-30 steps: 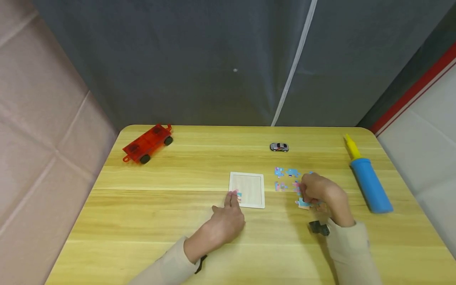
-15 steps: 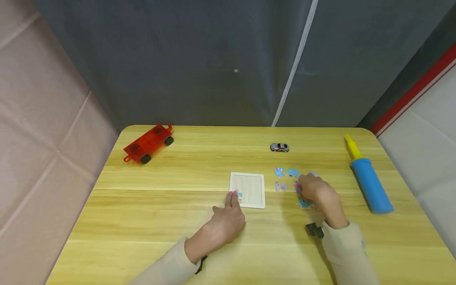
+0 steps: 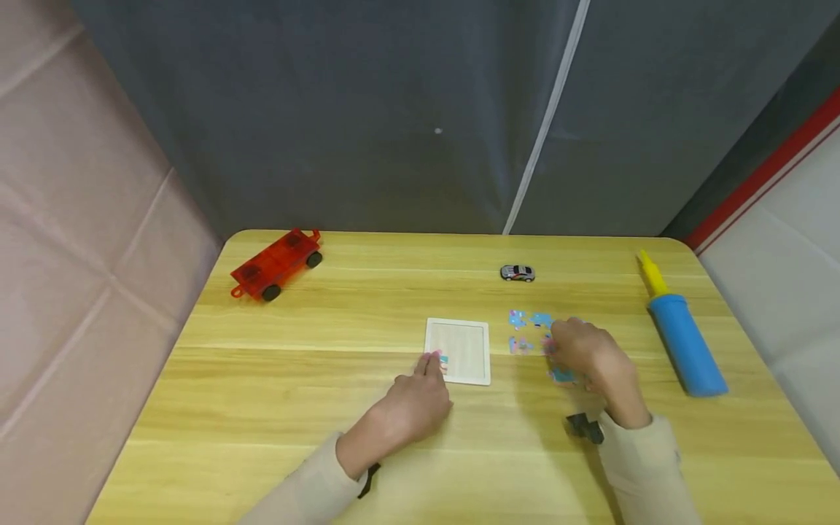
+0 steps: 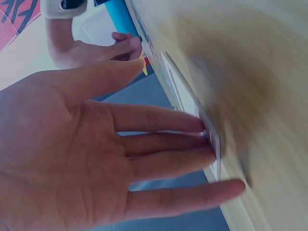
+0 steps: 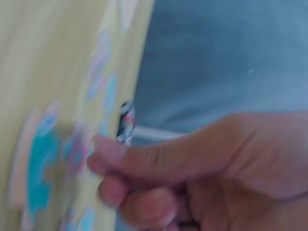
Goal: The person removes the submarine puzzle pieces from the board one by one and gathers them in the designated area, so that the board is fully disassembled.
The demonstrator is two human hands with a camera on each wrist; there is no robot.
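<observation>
My left hand [image 3: 415, 401] reaches to the white puzzle frame [image 3: 469, 380], fingers straight, two fingertips resting on a pink and teal puzzle piece [image 3: 443, 362] in its near left corner. From the left wrist view, the left hand [image 4: 106, 154] has its palm in sight and its fingertips at the edge of the frame [image 4: 214, 130]. My right hand [image 3: 590, 356] hovers low over the loose pieces, thumb and forefinger together beside a pink and blue piece [image 5: 77, 149]; I cannot tell whether they pinch it. Near it lies a teal and tan piece [image 5: 41, 163].
More pieces [image 3: 521, 345] lie between the frame and the right hand. Behind them sits a small silver toy car [image 3: 518, 273]. A red toy wagon [image 3: 275, 264] stands at the back left. On the right lies a blue pump [image 3: 687, 346] with a yellow nozzle.
My right hand shifts slightly to the left among the pieces, its forearm turning a little. My left hand keeps its place on the frame.
</observation>
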